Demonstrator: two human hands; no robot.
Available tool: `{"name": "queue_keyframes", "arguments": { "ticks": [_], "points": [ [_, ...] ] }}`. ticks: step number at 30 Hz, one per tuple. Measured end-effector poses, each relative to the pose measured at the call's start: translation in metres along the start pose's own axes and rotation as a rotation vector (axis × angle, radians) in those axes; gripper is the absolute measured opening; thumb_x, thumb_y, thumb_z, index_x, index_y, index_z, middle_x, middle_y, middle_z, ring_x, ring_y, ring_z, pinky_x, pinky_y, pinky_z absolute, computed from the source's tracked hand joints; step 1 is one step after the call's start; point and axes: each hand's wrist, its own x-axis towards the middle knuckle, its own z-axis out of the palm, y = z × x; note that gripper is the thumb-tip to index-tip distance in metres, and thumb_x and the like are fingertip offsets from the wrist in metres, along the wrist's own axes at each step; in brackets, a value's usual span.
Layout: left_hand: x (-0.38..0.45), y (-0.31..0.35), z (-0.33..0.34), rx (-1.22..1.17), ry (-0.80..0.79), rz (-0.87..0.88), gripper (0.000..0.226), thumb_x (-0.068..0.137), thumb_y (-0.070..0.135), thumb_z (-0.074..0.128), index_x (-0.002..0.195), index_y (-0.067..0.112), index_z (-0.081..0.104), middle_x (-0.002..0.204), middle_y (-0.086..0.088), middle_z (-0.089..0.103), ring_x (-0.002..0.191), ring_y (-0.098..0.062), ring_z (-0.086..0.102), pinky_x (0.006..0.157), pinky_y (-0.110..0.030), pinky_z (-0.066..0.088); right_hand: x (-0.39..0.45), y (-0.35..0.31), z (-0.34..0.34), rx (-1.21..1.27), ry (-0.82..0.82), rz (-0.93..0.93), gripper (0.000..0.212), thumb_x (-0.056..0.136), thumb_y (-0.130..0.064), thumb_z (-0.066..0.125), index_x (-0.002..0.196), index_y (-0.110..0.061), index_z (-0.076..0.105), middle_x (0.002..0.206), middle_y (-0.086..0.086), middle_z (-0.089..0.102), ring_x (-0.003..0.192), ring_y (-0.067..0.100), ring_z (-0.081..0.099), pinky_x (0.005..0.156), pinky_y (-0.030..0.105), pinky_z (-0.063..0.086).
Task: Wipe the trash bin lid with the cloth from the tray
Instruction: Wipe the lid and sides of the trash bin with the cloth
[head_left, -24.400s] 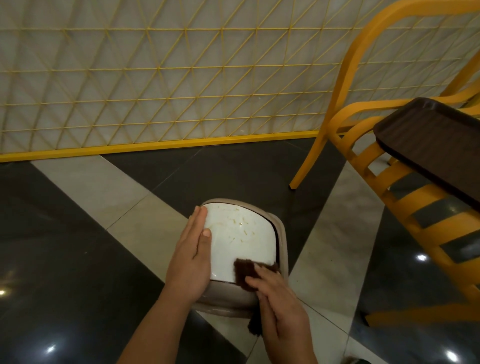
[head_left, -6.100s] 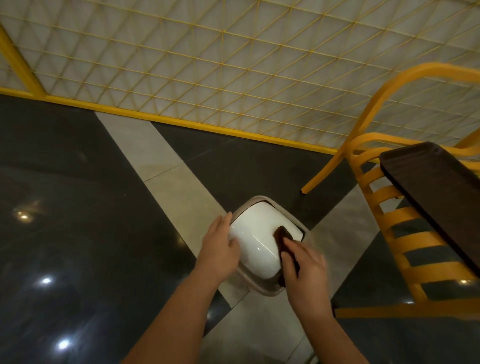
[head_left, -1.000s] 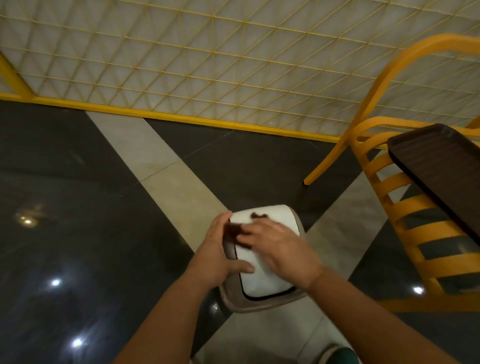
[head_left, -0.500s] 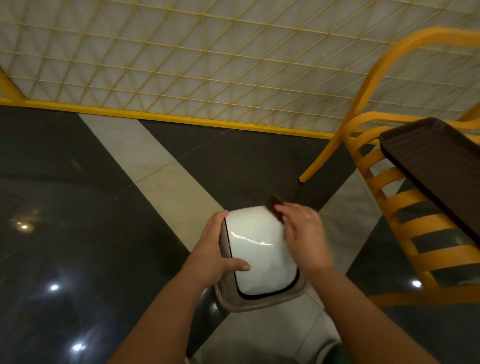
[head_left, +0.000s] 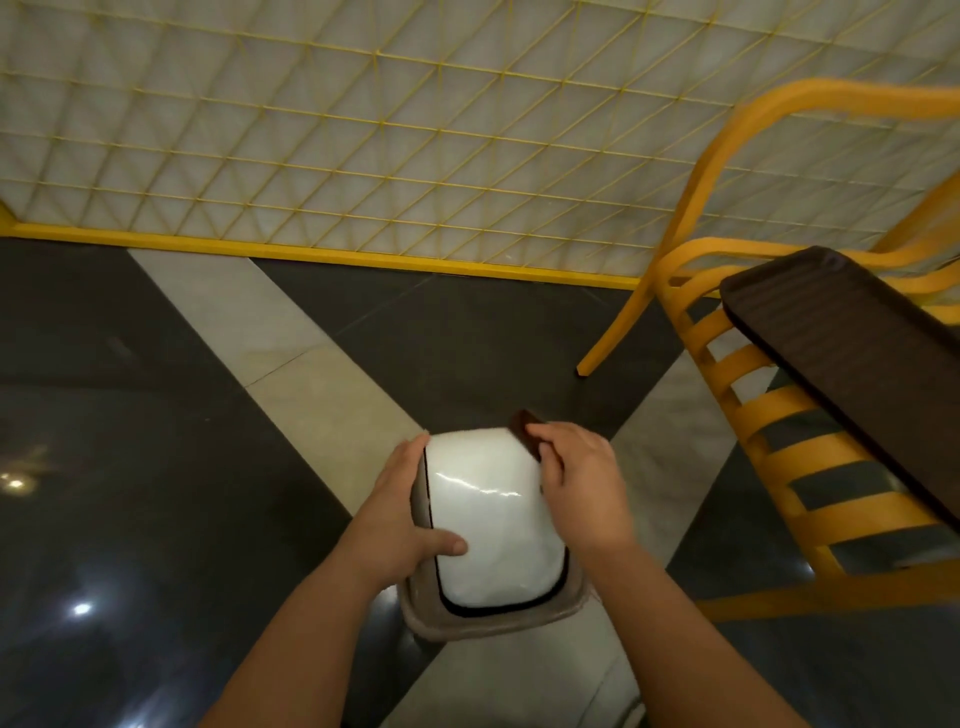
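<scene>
A small trash bin stands on the floor in front of me, its glossy white lid (head_left: 493, 519) set in a grey-brown rim (head_left: 498, 621). My left hand (head_left: 397, 512) grips the lid's left edge, thumb lying across the white top. My right hand (head_left: 579, 486) holds a dark brown cloth (head_left: 527, 431) against the lid's far right edge; most of the cloth is hidden under the fingers. A dark brown tray (head_left: 852, 364) lies on the chair at the right.
A yellow slatted chair (head_left: 763, 415) stands close on the right, one leg on the floor beyond the bin. A white wall with a yellow lattice (head_left: 415, 130) and yellow base rail runs across the back. The floor is glossy dark tile with pale bands.
Over the last second my right hand swept the cloth from the lid's far left corner across to its far right edge. My left hand kept its hold on the left edge.
</scene>
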Motion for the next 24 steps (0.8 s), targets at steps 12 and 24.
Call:
{"name": "queue_keyframes", "arguments": {
  "ticks": [12, 24],
  "points": [
    [0.004, 0.036, 0.018, 0.193, 0.264, -0.112, 0.052, 0.098, 0.039, 0.034, 0.147, 0.035, 0.016, 0.153, 0.005, 0.025, 0.140, -0.019, 0.025, 0.113, -0.045, 0.026, -0.104, -0.007, -0.009, 0.172, -0.014, 0.080, 0.029, 0.089, -0.028, 0.058, 0.115, -0.039, 0.063, 0.117, -0.016, 0.061, 0.109, -0.001, 0.049, 0.095, 0.009, 0.031],
    [-0.001, 0.021, 0.050, 0.467, 0.264, -0.062, 0.051, 0.099, 0.041, 0.010, 0.147, 0.039, -0.009, 0.158, 0.011, -0.012, 0.143, -0.014, -0.020, 0.115, -0.051, -0.005, -0.021, -0.010, 0.023, 0.508, -0.134, 0.311, 0.028, 0.097, -0.018, 0.048, 0.112, -0.032, 0.067, 0.112, -0.016, 0.061, 0.106, 0.003, 0.056, 0.097, 0.024, 0.044]
  ]
}}
